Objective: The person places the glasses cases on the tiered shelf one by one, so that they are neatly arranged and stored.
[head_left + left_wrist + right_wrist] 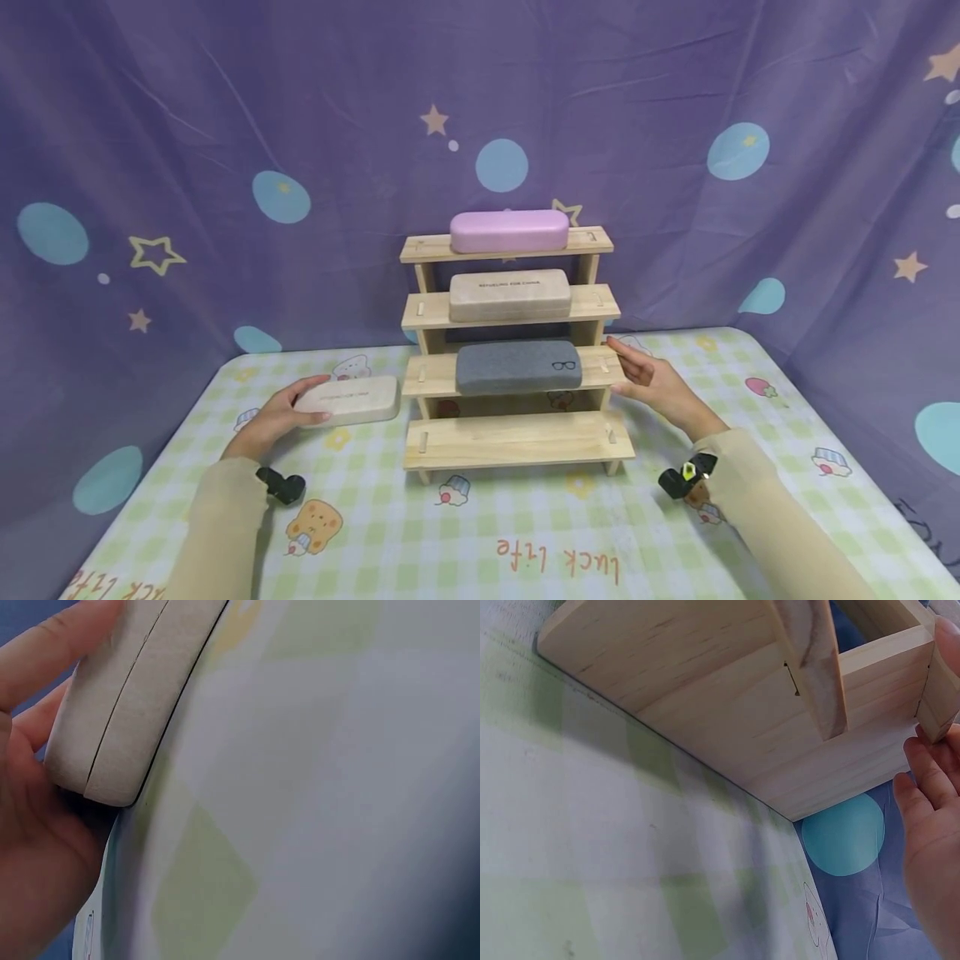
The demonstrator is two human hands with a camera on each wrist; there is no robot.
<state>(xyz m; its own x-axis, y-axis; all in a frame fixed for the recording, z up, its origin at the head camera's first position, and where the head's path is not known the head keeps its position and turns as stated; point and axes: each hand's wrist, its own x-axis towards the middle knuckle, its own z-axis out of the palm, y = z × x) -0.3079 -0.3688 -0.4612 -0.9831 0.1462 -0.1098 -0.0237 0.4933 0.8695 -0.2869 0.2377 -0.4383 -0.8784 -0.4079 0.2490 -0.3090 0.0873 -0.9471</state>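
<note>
On the table to the left of the rack lies a cream glasses case (360,401). My left hand (273,417) grips its left end, thumb along the near side and fingers at the far side. The left wrist view shows the case's closed seam (120,705) close to the palm. A stepped wooden display rack (517,437) stands in the middle. My right hand (660,392) holds the right end of its second board from the bottom, thumb in front and fingers behind. In the right wrist view, fingertips (922,761) touch the board's end.
A pink glasses case (510,232) sits on the top board, another cream case (510,297) below it, then a grey-blue case (517,367) with a glasses print. A green checked cloth (390,550) covers the table. A purple curtain (360,100) hangs behind.
</note>
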